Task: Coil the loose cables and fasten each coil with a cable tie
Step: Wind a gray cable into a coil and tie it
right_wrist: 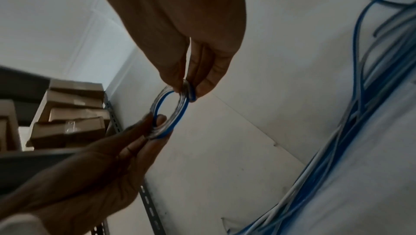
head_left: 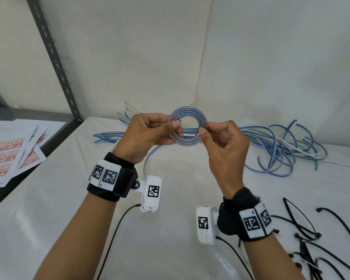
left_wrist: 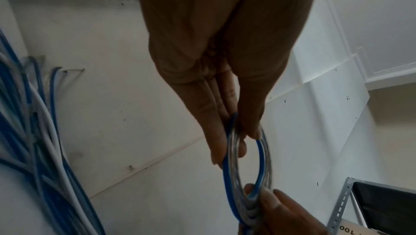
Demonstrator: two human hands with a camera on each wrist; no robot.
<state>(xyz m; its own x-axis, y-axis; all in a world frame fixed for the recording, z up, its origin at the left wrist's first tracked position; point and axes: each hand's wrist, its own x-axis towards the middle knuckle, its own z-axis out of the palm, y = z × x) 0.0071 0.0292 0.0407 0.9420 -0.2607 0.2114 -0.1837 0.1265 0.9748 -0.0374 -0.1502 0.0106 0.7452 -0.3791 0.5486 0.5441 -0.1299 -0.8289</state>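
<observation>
Between the two hands, raised above the white-covered worktop: one flat round coil of blue-and-clear plastic cable, several turns wound side by side, standing on edge and facing the head camera. Left hand: thumb on the near face of the coil's left side, fingers behind it, pinching the turns together. Right hand: thumb and fingertips pinching the coil's right side, the other fingers curled toward the palm. From the left wrist view the coil shows edge-on, gripped at both ends. Beyond the hands, lying on the worktop: a loose bundle of blue, white and clear cables, running straight behind the coil and spreading into tangled loops out past the right hand. Beside the right wrist, on the worktop: a scatter of black plastic cable ties, some bent into loops. Out past the left hand, on a lower grey shelf: white printed sheets with red FRAGILE labels. Both wrists carry black bands with white marker blocks.
</observation>
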